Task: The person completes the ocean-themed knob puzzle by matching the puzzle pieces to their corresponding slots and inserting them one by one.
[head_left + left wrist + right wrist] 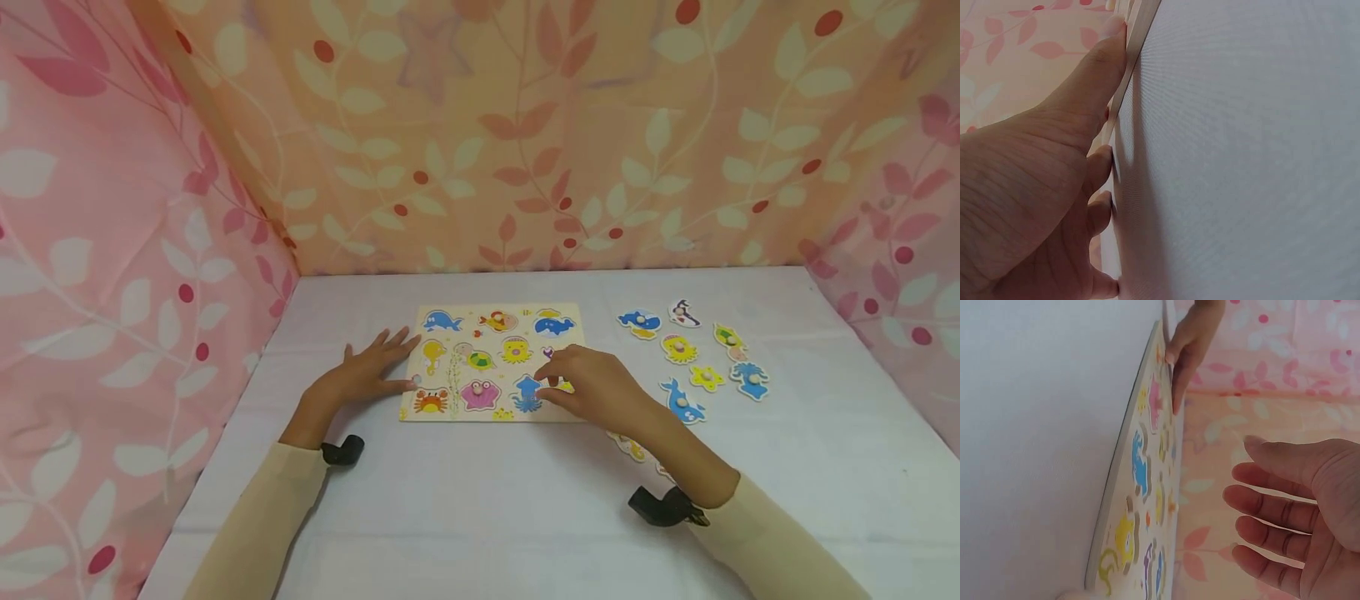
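Below the right hand [600,387]: the board's [527,327] right side. Right fingers loosely bent, gap to the thumb, no piece in them. Left hand [371,371] spread along the board's left edge, thumb touching it. Squid slot [527,396] is just left of the right fingertips; squid [750,380], star [707,378] and whale [681,406] lie loose right of that hand.

Risks as I judge them: yellow piece [630,448] sits by the right forearm [693,458], so a low wrist could drag it. Board could skid if left pressure slackens during a push. Lookalike blue slots [553,323] could get swapped, jamming a piece.
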Tool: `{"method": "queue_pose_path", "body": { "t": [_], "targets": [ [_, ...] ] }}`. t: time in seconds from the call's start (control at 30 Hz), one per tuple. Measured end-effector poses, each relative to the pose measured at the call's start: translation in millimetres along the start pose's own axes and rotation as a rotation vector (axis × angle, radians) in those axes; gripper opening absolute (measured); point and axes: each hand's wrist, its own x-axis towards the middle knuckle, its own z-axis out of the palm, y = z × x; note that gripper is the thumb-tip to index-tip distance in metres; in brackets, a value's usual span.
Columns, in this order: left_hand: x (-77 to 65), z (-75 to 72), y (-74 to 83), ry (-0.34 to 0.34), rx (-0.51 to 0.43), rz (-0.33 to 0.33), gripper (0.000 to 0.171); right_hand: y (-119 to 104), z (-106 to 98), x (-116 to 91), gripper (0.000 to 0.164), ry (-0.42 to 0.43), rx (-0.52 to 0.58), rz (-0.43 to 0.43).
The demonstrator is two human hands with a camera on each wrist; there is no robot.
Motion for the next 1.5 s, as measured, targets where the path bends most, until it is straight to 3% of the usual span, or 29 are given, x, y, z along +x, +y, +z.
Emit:
{"method": "queue_pose_path", "body": {
  "t": [0.63,0.93,1.5],
  "targets": [
    [1.9,1.9,-2.2,0.000,-0.003,0.009,0.093,22.3,-10.2,-37.6,0.029,0.061,-0.001,0.070],
    [2.4,3.3,-4.1,0.001,-0.008,0.009,0.093,31.9,-15.3,-54.3,0.030,0.041,0.005,0.152],
    [0.4,0.8,-1.7,0.007,0.000,0.009,0.092,47.2,-21.3,-87.0,0.029,0.020,-0.039,0.229]
  ]
}}
